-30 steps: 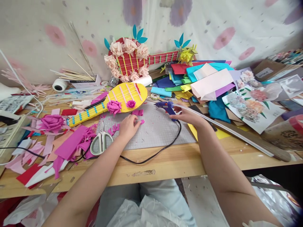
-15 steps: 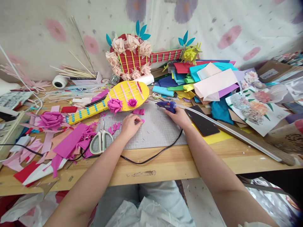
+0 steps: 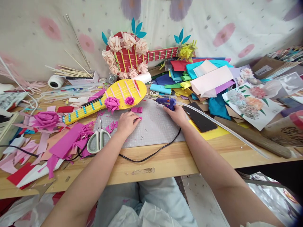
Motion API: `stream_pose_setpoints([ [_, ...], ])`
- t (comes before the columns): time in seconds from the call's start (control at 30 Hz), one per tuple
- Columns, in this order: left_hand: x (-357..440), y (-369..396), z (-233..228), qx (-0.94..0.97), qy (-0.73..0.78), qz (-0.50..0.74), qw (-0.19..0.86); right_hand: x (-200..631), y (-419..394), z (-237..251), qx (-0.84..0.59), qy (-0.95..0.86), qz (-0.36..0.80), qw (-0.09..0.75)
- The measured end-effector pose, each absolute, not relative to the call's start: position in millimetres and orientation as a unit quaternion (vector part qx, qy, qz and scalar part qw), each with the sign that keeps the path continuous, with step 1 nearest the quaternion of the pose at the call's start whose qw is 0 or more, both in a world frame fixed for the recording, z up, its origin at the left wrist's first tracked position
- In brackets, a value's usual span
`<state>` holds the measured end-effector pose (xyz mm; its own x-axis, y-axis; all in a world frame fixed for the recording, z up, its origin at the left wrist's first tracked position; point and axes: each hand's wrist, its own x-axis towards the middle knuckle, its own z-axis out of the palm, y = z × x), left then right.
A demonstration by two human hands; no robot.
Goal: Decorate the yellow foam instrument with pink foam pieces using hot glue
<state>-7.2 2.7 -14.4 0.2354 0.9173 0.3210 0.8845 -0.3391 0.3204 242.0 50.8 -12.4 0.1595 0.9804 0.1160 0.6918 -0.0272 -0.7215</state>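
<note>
R hand (image 3: 178,114) has fingers wrapped round glue gun (image 3: 167,102), just R of yellow guitar (image 3: 119,94); L hand (image 3: 127,123) fingers pinching pink scrap (image 3: 140,118) in front of guitar. Poss. burn if gun tips & drips nr them.

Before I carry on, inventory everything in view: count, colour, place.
Table: one, light wood, foreground
Cutting mat: one, grey, table centre
Glue gun: one, blue, above mat
Scissors: one, pale handles, mat's left
Yellow guitar: one, yellow, mat's back left
Red guitar: one, red, at back
Phone: one, black, right of mat
Paper pieces: many, mixed colours, both sides
Wooden sticks: several, tan, back left
Right hand: one, bare, holding glue gun
Left hand: one, bare, by magenta scrap
</note>
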Motion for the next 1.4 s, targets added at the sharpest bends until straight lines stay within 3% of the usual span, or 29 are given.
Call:
stream_pose_setpoints([
  [1.4,-7.2,-0.8,-12.4,0.725,0.618,0.292,0.086,242.3,43.9,-13.5,-0.659,-0.618,0.241,0.355],
])
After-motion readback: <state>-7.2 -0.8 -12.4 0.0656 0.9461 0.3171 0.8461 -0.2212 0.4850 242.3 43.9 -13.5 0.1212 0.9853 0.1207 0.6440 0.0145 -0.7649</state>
